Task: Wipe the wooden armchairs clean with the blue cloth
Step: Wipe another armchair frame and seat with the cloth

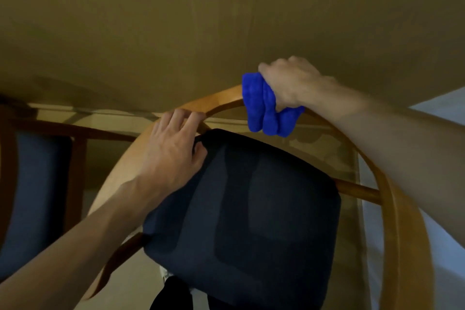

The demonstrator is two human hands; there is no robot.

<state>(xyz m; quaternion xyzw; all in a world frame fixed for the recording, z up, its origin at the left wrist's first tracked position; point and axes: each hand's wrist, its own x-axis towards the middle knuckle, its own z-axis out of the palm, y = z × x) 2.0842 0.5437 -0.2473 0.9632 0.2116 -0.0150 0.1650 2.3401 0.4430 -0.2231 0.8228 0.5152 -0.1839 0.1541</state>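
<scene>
A wooden armchair with a curved light-wood rail (221,99) and a dark navy seat cushion (251,221) fills the middle of the head view. My right hand (289,82) grips a bunched blue cloth (266,108) and holds it wrapped over the top of the curved rail. My left hand (173,151) rests on the rail to the left, fingers curled over the wood and thumb against the cushion's corner.
A second armchair (37,184) with a darker frame and blue seat stands at the left edge. An olive-tan wall (226,20) lies close behind the rail. A pale surface (442,113) shows at the right. Dark fabric (173,294) hangs below the cushion.
</scene>
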